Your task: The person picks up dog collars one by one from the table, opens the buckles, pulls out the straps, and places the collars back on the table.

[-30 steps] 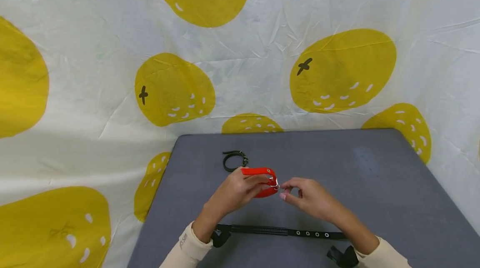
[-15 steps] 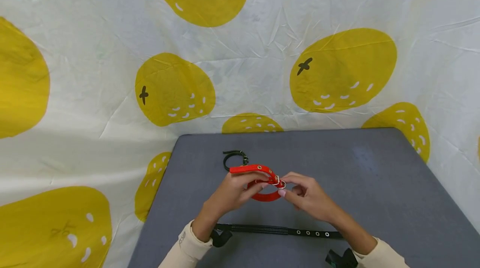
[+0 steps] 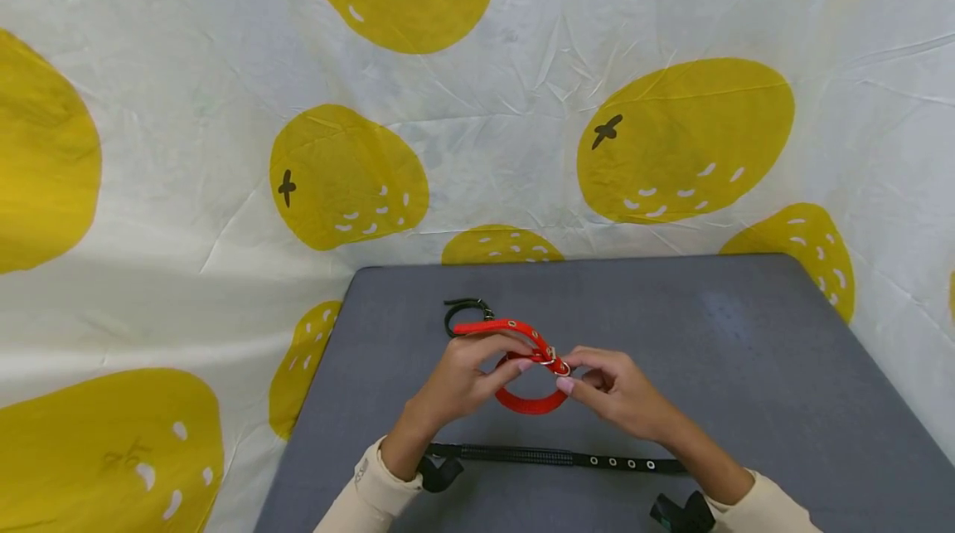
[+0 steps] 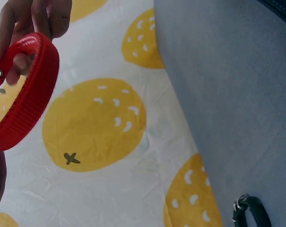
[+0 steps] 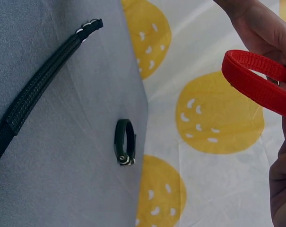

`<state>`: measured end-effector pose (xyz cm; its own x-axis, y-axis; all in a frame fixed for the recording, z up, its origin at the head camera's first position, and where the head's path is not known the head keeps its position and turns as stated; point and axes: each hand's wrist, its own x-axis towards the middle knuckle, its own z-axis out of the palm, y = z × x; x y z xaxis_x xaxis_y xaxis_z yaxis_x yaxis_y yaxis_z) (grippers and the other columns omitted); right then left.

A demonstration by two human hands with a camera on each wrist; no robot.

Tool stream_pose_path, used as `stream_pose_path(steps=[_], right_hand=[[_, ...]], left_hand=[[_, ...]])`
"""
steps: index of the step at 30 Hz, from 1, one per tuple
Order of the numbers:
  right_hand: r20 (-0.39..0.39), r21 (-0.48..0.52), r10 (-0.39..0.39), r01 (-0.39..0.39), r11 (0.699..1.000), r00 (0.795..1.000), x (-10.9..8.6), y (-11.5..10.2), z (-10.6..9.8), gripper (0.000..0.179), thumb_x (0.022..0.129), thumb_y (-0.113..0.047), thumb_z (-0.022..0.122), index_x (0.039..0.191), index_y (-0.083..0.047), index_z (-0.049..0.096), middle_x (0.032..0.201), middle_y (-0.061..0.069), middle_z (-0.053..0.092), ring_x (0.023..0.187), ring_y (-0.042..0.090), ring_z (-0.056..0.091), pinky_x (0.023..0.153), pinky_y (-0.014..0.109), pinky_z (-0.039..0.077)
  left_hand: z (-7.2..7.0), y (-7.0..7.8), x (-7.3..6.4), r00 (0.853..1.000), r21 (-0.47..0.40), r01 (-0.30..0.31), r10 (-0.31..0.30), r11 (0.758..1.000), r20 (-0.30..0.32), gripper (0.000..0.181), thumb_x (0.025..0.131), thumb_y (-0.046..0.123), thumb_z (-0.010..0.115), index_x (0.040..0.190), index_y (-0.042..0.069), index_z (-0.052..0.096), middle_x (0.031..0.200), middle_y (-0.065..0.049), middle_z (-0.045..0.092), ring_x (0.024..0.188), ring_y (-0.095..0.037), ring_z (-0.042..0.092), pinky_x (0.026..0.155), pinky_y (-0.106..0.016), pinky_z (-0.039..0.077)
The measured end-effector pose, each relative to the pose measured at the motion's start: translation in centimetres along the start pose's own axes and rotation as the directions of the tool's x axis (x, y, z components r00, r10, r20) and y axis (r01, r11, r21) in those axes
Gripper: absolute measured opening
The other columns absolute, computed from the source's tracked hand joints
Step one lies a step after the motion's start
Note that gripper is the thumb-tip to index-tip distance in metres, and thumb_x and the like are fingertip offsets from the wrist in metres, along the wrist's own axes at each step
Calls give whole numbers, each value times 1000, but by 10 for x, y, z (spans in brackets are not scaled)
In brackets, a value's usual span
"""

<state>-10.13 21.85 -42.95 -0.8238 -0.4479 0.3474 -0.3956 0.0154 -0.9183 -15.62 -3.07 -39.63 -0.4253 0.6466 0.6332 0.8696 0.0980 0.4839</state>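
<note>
A red collar (image 3: 531, 406) with metal eyelets, a buckle and a ring is held up above the table, looped round with its strap's free end pointing left. Thumb and fingers of my left hand (image 3: 461, 377) pinch it just left of the buckle. My right hand (image 3: 621, 390) pinches the collar at the ring on the right side. In the left wrist view the ribbed outer face of the red collar (image 4: 46, 90) shows. The right wrist view shows the red collar (image 5: 251, 85) as a loop; the buckle is hidden there.
Behind the red collar, a small dark green or black collar (image 3: 451, 322) lies coiled on the grey table (image 3: 671, 326). A long black collar (image 3: 522, 456) with eyelets lies straight below my hands. A white cloth (image 3: 507, 176) with yellow fruit prints hangs behind.
My right hand has closed in from the right and now pinches the collar by the ring. The red collar has turned, its loop hanging lower and its free end reaching further left.
</note>
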Motion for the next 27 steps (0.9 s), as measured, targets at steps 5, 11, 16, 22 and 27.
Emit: stream_pose_path(steps=[5, 11, 16, 22, 27], right_hand=[[-42, 1, -32, 32, 999, 999, -1, 0, 1, 26, 95, 9, 58, 106, -9, 72, 81, 3, 60, 42, 10, 35, 37, 21, 33], [-101, -25, -35, 32, 999, 994, -1, -2, 2, 25, 93, 7, 62, 106, -10, 74, 82, 1, 63, 43, 10, 39, 37, 23, 34], [-115, -59, -77, 71, 996, 990, 0, -3, 3, 24, 92, 10, 62, 96, -11, 74, 77, 1, 62, 45, 10, 42, 39, 22, 37], [-105, -129, -148, 134, 982, 983, 3, -5, 4, 26, 88, 11, 66, 92, -14, 73, 72, -1, 61, 48, 7, 42, 42, 20, 38], [-83, -199, -204, 184, 962, 975, 4, -5, 2, 27, 84, 9, 72, 94, -16, 74, 74, -4, 64, 49, 3, 42, 43, 17, 38]], left_hand=[[-1, 2, -1, 1000, -23, 20, -19, 1000, 9, 16, 95, 18, 71, 109, 10, 71, 103, -2, 74, 91, -6, 67, 80, -16, 55], [-2, 3, 0, 999, -37, 19, -18, 999, 39, 17, 92, 12, 72, 109, 10, 72, 105, -3, 74, 97, -9, 68, 85, -19, 55], [0, 4, 0, 998, -41, 10, -7, 999, 62, 17, 92, 10, 72, 109, 8, 73, 104, -3, 75, 97, -9, 69, 86, -18, 55], [1, 4, -1, 999, -20, 5, -5, 1000, 36, 15, 94, 14, 71, 108, 9, 74, 102, -2, 75, 93, -8, 69, 84, -17, 55], [0, 4, -3, 1000, 4, 4, -4, 1000, 8, 14, 94, 15, 71, 107, 9, 74, 100, -2, 76, 89, -8, 69, 81, -16, 55]])
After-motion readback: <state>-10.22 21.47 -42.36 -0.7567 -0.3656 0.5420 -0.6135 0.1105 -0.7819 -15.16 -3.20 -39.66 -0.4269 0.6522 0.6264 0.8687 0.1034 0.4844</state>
